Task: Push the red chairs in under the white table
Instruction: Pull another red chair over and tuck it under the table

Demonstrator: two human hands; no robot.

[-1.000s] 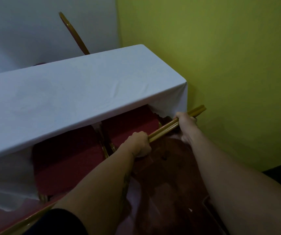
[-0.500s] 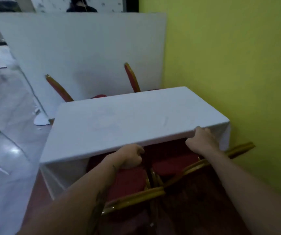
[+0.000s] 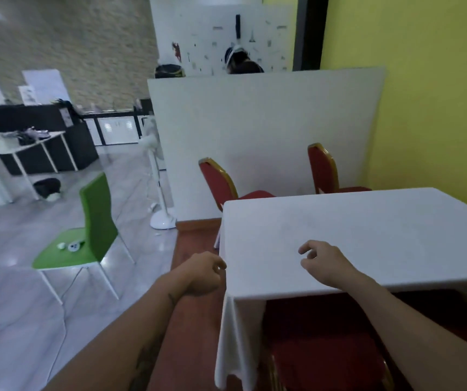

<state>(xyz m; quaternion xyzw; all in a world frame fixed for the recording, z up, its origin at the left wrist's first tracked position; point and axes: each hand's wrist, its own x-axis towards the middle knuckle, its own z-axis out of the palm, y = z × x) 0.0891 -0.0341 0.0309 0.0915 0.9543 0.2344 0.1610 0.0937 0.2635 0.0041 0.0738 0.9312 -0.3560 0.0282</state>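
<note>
A yellow-green wall runs along the right of the room, and a plain white partition board stands across the back, with glossy grey floor tiles spreading to the left and a strip of reddish-brown flooring beside the table. The white table is rectangular, covered by a smooth white cloth that hangs in soft folds at its near left corner. At its near side a red chair with a padded fabric seat and a gold metal frame sits partly under the tabletop, its seat still showing below the cloth edge. Two more red chairs with gold-edged, rounded backs stand at the far side, the far left chair and the far right chair, seats tucked toward the table. The left hand hovers just off the table's left edge, fingers curled loosely inward, holding nothing. The right hand hangs above the tabletop, fingers half-bent and apart, empty. Off to the left stands a green plastic chair on thin white legs, with small white items lying on its seat, and behind it a white pedestal fan.
</note>
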